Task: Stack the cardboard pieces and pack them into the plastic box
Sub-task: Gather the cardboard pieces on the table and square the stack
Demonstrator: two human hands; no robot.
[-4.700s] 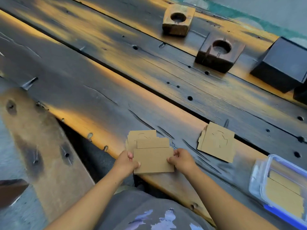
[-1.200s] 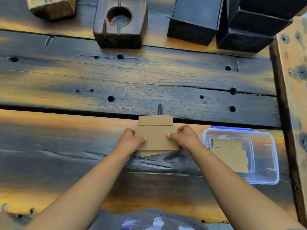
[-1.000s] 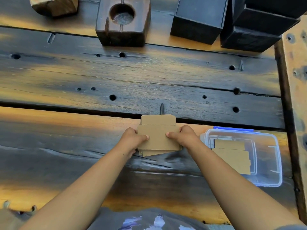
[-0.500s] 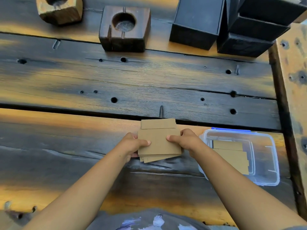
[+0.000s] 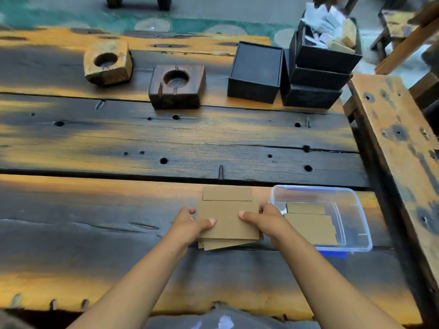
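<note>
We work at a broad plank desk (image 5: 142, 143), dark boxes (image 5: 255, 72) and two wooden blocks (image 5: 177, 86) at its far edge. The clear plastic box (image 5: 356, 217) lies open just right of our hands, a few cardboard pieces (image 5: 308, 227) already flat inside. Since a moment ago the view has lifted, while the cardboard stack (image 5: 228, 218) has hardly moved, so squaring goes on and packing waits. Our left hand (image 5: 187, 225) and right hand (image 5: 266, 220) pinch the stack's sides, thumbs on top (lower sheets fan out crookedly). We cannot count the sheets, and the box's lid is mostly hidden.
</note>
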